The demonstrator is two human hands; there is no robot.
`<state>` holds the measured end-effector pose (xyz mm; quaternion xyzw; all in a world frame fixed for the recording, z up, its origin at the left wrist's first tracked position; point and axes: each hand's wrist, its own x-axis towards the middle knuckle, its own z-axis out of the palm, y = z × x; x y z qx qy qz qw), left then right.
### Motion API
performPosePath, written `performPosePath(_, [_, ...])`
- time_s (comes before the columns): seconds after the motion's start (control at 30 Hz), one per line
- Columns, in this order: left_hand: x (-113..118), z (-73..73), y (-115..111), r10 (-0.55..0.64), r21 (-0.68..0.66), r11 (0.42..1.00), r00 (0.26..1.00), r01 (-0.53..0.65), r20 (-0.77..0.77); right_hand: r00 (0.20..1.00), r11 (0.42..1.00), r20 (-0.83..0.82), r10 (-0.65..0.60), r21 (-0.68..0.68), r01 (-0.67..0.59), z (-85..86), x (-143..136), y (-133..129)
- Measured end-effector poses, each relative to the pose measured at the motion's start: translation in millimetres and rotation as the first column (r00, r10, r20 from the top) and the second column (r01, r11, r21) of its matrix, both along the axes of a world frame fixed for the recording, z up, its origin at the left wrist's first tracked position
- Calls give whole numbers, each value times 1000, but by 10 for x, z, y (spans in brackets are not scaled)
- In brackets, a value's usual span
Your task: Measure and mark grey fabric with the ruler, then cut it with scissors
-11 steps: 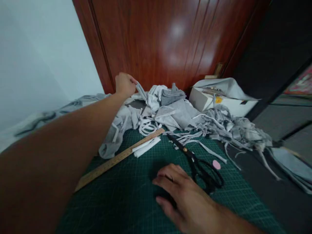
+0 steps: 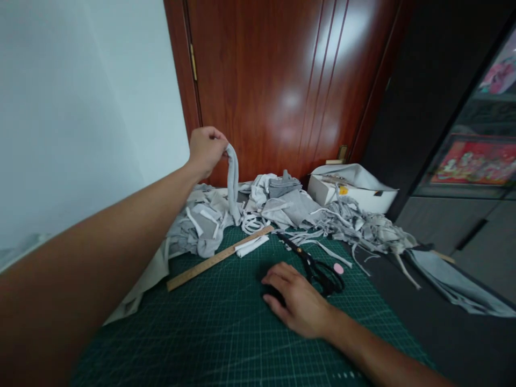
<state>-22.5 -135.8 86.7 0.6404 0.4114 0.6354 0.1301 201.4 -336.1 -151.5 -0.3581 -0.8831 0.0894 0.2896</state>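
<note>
My left hand (image 2: 207,150) is raised over the fabric heap and pinches the top of a long grey fabric strip (image 2: 233,183), which hangs down to the pile. Low over the green cutting mat (image 2: 226,322) is my right hand (image 2: 294,301), fingers apart and slightly curled, holding nothing that I can see. Black scissors (image 2: 310,263) lie just beyond it, with a pink oval piece (image 2: 338,268) beside their handles. A wooden ruler (image 2: 213,262) rests slantwise on the mat, and a white rolled cloth (image 2: 252,245) lies along it.
Grey fabric scraps (image 2: 201,226) heap up along the mat's far side, with a coil of white cord (image 2: 253,223) before them. A tangle of grey strips (image 2: 363,220) lies right, near a white box (image 2: 355,193). Behind stand a brown door (image 2: 258,91) and a dark cabinet (image 2: 439,226).
My left hand has lifted the grey strip, so more of it hangs free above the pile. The camera view has shifted; my right hand stays low over the mat.
</note>
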Motion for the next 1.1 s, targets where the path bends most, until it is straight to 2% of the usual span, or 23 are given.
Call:
performPosePath(0.07, [-3,12,-318,-110,-21,994,993,111,30,999,1000,-36,3,-9,-3,12,-5,18])
performPosePath(0.13, [7,-15,-649,-224,-64,972,974,225,26,981,993,-169,-97,-78,85,113,-32,67])
performPosePath(0.2, [31,-72,-972,-331,-107,938,944,329,7,893,969,-383,-237,-164,187,326,-87,136])
performPosePath(0.23, [46,-108,-1123,-383,-125,917,924,379,-3,840,968,-483,-248,-164,192,467,-123,172])
performPosePath(0.33, [90,-209,-1489,-522,-161,844,852,512,-29,697,987,-699,-162,-115,113,915,-240,238])
performPosePath(0.4, [107,-251,-1646,-586,-171,801,809,574,-32,688,993,-719,-103,-115,29,1141,-299,227])
performPosePath(0.47, [117,-262,-1745,-627,-170,769,779,616,-14,691,993,-717,-88,-118,3,1266,-329,169])
performPosePath(0.67, [206,-197,-1966,-667,-139,730,742,669,67,681,998,-730,-55,-68,8,1354,-296,-106])
performPosePath(0.8, [349,-194,-2114,-669,-132,728,739,673,75,672,994,-738,-63,-105,-21,1451,-212,-244])
performPosePath(0.93, [560,-315,-2195,-629,-153,749,764,645,141,636,985,-765,-97,-164,-46,1531,-81,-359])
performPosePath(1.1, [789,-554,-2337,-628,-236,718,755,655,187,597,963,-782,-177,-262,-58,1529,90,-534])
